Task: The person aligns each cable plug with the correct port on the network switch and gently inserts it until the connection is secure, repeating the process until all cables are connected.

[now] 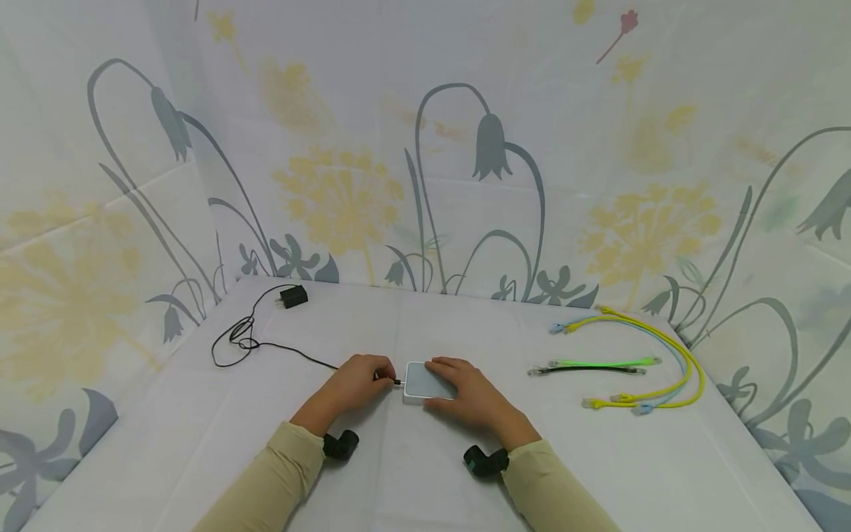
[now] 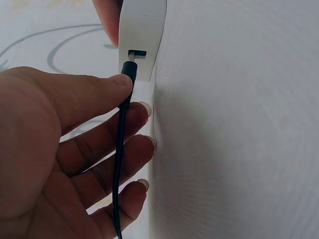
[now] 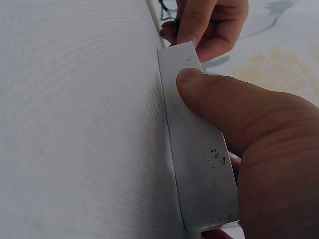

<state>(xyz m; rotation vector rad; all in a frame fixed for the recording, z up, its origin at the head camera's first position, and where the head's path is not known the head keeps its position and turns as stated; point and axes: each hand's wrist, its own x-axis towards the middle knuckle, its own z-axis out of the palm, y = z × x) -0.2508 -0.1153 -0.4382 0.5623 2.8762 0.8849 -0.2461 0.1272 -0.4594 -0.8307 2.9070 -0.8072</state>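
A white box with a grey top (image 1: 425, 383) lies on the table in front of the person. My right hand (image 1: 475, 395) grips it, thumb along its near side (image 3: 199, 144) and fingers over its far side. The left hand (image 1: 355, 386) pinches the black plug (image 2: 128, 74) of a thin cable between thumb and forefinger. In the left wrist view, the plug's metal tip (image 2: 131, 57) is right at a dark slot (image 2: 141, 53) in the box's end. From the plug the black cable (image 1: 292, 349) runs left across the table into a loose coil.
At the back left lies a black power adapter (image 1: 293, 296) on the cable's far end. Yellow (image 1: 694, 362) and light blue network cables (image 1: 677, 351) curve on the right. Short green (image 1: 605, 363) and black cables (image 1: 592, 370) lie beside them. A flowered cloth (image 1: 452, 222) rises behind the table.
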